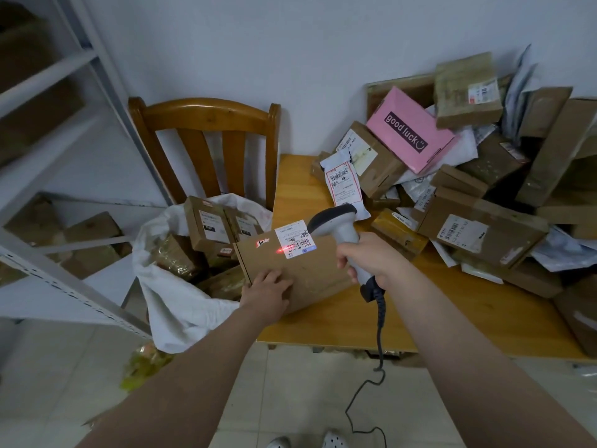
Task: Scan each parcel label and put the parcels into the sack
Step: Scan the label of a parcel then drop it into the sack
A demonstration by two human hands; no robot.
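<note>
Although the print on the white label (295, 237) is too fine for me to read, a red scan line shows across its near end and on the cardboard beside it. That label sits on the flat brown parcel (310, 270), which lies at the counter's (452, 318) left edge and juts out over the open white sack (174, 302). The sack's lower half hides whatever lies under the few boxes visible at its mouth. Behind it, the wooden chair (210, 124) is partly covered. My left hand (268, 287) grips the parcel's near corner, fingers bent over the top; the thumb is out of sight. My right hand (368, 253) is wrapped tight round the grey scanner's (336, 224) handle, covering the trigger, head aimed down at the label. Its cable (379, 334) drops past the counter edge. The heap of parcels (478, 202) on the right is cut off by the frame.
</note>
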